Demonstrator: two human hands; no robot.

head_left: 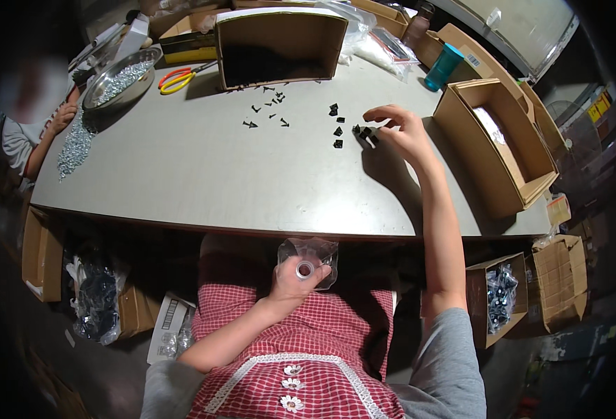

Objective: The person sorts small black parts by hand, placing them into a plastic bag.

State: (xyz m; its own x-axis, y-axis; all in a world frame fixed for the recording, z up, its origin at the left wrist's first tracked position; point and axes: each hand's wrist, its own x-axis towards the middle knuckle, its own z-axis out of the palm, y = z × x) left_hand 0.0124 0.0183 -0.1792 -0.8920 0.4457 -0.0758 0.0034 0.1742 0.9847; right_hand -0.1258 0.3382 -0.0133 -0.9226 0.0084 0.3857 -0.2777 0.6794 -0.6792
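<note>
My left hand (291, 283), closed, holds a clear plastic bag (322, 248) above my lap, just below the table edge. A round whitish translucent ring (304, 269) shows at the bag's mouth, next to my thumb. Over the table at the right, my right hand (400, 131) reaches out with its fingers curved and apart. Beneath its fingertips lies a small cluster of black blocky pieces (366, 133). More such black pieces (338, 131) sit in a rough column just to the left. Several dark screws (254, 125) are scattered further left, before an open cardboard box (280, 52).
A metal bowl (152, 75) of silver screws tilts at the left beside a spilled screw pile (75, 146) and another person (25, 140). Red-and-yellow-handled pliers (176, 80) lie nearby. A teal bottle (444, 66) and a cardboard bin (489, 153) stand at right. Boxes (496, 300) flank my lap.
</note>
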